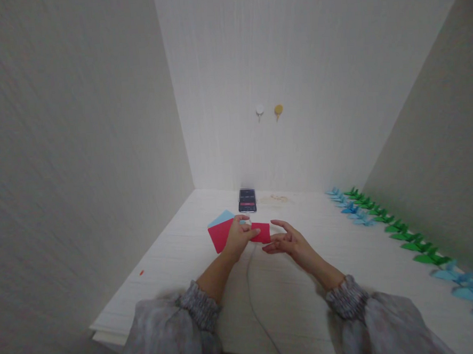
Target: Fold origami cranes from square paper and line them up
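Left hand point(237, 238) pinches a small red paper rectangle point(264, 233) at frame centre.
The white, streak-grained tabletop point(178, 276) reaches its edge at lower left, near an orange scrap point(142, 272); a flat red paper sheet point(220, 235) overlaps a light-blue paper sheet point(222, 217) beside the left hand; the dark rectangular phone point(247, 196) beyond shows writing too small to read; the right hand point(292, 242), separate, spreads its fingers by the rectangle's right edge, contact unclear; tabletop stretches to pointed green folded-paper figures point(402, 235), right.
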Tool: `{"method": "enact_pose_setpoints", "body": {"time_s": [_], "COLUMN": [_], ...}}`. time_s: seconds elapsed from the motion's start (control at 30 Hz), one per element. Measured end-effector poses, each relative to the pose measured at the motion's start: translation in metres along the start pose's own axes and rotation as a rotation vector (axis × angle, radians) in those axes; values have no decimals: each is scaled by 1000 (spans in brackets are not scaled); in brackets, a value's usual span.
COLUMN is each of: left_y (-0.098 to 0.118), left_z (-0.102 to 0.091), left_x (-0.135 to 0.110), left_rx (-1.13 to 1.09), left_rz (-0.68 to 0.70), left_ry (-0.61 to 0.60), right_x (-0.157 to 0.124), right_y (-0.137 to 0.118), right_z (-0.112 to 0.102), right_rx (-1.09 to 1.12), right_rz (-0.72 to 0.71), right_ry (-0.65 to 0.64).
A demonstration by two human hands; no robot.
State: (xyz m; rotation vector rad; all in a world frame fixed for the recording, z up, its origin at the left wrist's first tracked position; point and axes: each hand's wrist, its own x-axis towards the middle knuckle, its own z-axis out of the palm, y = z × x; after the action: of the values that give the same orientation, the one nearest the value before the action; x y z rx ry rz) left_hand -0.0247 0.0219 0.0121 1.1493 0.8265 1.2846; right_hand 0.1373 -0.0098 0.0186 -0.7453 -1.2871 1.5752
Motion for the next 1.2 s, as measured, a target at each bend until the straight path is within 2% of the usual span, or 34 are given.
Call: {"method": "enact_pose_setpoints", "body": {"time_s": [0.1, 0.27, 0.43, 0.53, 0.7, 0.9, 1.07, 1.13, 1.2], "left_y": [-1, -4, -5, -4, -1, 0, 3, 4, 6], "left_z": [2, 5, 7, 12, 22, 20, 12, 11, 11], "left_x": [-1, -2, -3, -4, -7, -7, -5, -6, -8], "left_rx": [15, 56, 23, -40, -116, -146, -166, -162, -154], "left_rz": [10, 7, 7, 7, -42, -65, -137, -145, -150], "left_ry": [-37, -107, -77, -51, -72, -65, -41, -65, -111], "right_x": [0, 2, 4, 4, 7, 5, -1, -2, -3], "right_y": [-1, 4, 5, 6, 12, 15, 4, -2, -6], "right_z": [0, 3, 5, 5, 5, 9, 3, -1, -4], "right_rx": [-81, -110, -82, -70, -37, -75, -287, -343, -370], "right_rz": [2, -5, -29, -50, -114, -113, -256, -283, -249], "right_ry": [65, 44, 55, 117, 229, 149, 114, 128, 110]}}
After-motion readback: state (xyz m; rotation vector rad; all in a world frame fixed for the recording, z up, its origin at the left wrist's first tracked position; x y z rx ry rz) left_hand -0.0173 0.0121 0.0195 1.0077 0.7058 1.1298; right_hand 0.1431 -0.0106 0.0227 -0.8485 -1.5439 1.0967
